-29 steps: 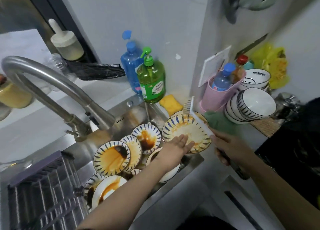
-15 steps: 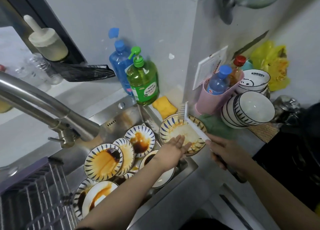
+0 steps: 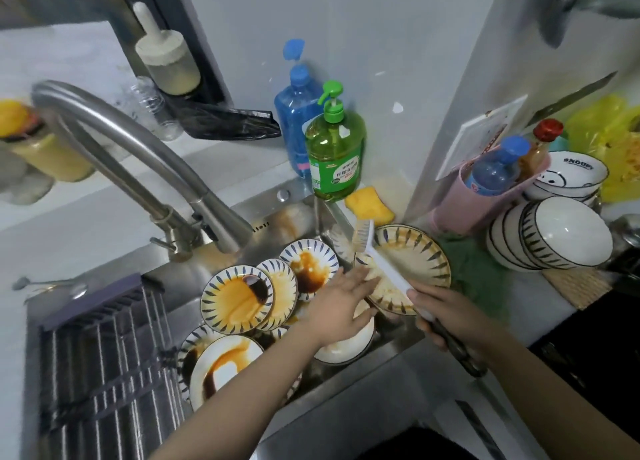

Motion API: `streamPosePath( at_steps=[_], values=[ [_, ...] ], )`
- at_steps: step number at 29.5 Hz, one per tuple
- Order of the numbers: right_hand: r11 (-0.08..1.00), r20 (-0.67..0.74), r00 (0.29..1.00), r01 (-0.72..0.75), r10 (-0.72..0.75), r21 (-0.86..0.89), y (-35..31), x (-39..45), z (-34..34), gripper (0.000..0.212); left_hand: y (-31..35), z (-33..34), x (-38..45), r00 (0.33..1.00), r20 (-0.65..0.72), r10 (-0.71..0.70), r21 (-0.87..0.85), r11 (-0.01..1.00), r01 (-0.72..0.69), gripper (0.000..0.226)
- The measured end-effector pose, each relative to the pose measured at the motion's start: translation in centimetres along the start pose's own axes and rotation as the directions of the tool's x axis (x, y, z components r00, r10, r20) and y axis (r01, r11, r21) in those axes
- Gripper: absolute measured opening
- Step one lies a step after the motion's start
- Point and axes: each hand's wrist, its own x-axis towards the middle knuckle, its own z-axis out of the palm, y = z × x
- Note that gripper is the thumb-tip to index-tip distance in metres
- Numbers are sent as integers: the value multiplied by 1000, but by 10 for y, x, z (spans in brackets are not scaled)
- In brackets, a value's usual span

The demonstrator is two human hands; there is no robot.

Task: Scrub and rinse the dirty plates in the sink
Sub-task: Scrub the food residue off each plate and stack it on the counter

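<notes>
Sink holds stained plates; right hand grips brush, flat left hand steadies first plate.

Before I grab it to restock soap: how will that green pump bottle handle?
The green pump bottle looks nearly full, so probably heavy for its size. It is tall and stands at the sink's edge, so a sideways nudge might tip it in. Its smooth plastic is likely slippery to wet hands.

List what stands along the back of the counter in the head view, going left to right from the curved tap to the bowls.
Curved steel tap → blue pump bottle → green dish-soap pump bottle → yellow sponge → pink plastic caddy → stack of white striped bowls.
</notes>
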Motion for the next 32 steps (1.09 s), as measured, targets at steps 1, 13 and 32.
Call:
streamPosePath(
  at_steps=[1,13,32],
  values=[
    [1000,37,999,-23,23,18,0,4,13,30,-11,-9,-18,990,-85,-108,-75,992,102,52],
    [966,308,922,-255,234,30,-11,14,139,27,-138,-102,-123,134,-287,-948,-866,317,386,16],
    [877,316,915,-354,253,325,9,1,176,31,-181,-139,-127,184,-348,-919,-820,393,416,23]
  ],
)
